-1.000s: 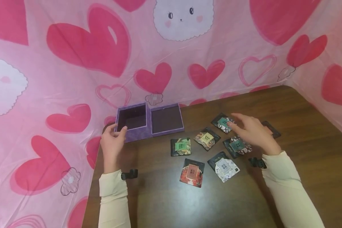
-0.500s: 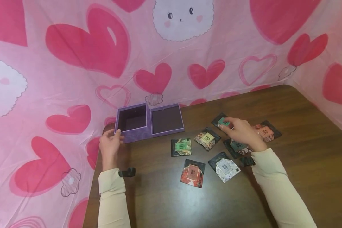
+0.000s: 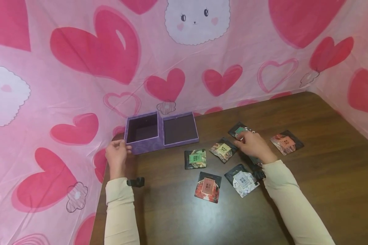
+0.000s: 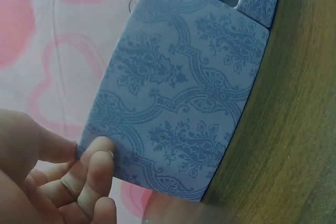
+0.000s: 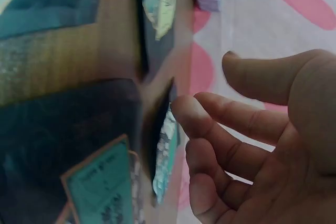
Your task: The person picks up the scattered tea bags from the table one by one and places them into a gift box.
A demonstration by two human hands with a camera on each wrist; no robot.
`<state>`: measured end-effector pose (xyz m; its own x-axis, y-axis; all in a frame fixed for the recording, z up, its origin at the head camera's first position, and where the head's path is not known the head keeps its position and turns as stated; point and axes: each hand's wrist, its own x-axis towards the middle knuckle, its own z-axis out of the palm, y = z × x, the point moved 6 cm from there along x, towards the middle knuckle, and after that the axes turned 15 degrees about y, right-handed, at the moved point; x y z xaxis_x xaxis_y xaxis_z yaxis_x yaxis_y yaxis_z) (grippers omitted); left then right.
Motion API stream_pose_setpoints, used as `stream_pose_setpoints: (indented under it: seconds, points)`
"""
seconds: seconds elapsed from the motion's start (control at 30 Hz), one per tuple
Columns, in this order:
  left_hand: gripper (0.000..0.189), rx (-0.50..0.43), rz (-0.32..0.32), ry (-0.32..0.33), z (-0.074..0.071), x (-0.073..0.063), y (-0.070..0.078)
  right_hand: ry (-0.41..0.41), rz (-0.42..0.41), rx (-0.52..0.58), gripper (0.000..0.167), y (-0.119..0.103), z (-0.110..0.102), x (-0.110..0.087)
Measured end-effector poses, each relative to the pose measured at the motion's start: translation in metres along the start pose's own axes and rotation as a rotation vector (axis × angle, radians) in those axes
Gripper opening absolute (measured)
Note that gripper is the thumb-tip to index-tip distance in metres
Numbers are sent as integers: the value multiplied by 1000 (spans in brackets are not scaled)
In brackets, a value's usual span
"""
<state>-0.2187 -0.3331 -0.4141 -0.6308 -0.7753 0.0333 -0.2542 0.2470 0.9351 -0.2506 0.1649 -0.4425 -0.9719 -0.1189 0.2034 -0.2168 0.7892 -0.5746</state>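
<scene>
At the back left stands an open purple patterned box [image 3: 145,145], its dark inside facing up. My left hand [image 3: 116,156] pinches its near left corner between thumb and fingers; the left wrist view shows fingertips on the patterned side wall [image 4: 178,87]. My right hand [image 3: 254,147] hovers among flat sachets, fingers loosely bent, with nothing between thumb and fingertips. Just beyond its fingers lies a teal-labelled sachet [image 3: 240,130]. A yellow-labelled sachet [image 3: 223,149] is left of the thumb. Another teal-labelled sachet [image 5: 100,182] lies under the hand, mostly hidden in the head view.
Joined to the box's right side is a shallow tray-like lid [image 3: 181,141]. Around the middle lie green-labelled [image 3: 195,159], red [image 3: 208,188] and white [image 3: 242,181] sachets, with an orange-labelled one [image 3: 286,142] farther right. A pink heart-print cloth [image 3: 190,78] hangs behind the table.
My right hand has moved left and toward me, from the back teal sachet toward the yellow-labelled one, uncovering the orange-labelled sachet. The left hand has shifted slightly at the box corner.
</scene>
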Motion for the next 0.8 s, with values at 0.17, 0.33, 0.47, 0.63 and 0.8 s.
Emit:
stream_pose_setpoints:
  seconds: [0.17,0.33,0.47,0.63,0.8]
  points:
    - [25,-65,-89,-24,1,4,-8,-71,103,-39,19,5,13,-1]
    - [22,-133,-157,-42,4,6,-13,-71,132,-83,26,5,18,-4]
    - [20,-152,-181,-52,5,7,-15,-80,130,-139,41,2,20,-6]
    - [20,-145,-169,-55,5,9,-15,-89,100,-199,46,-3,23,-7]
    - [21,-148,-166,-59,4,9,-14,-101,110,-236,46,-2,25,-3]
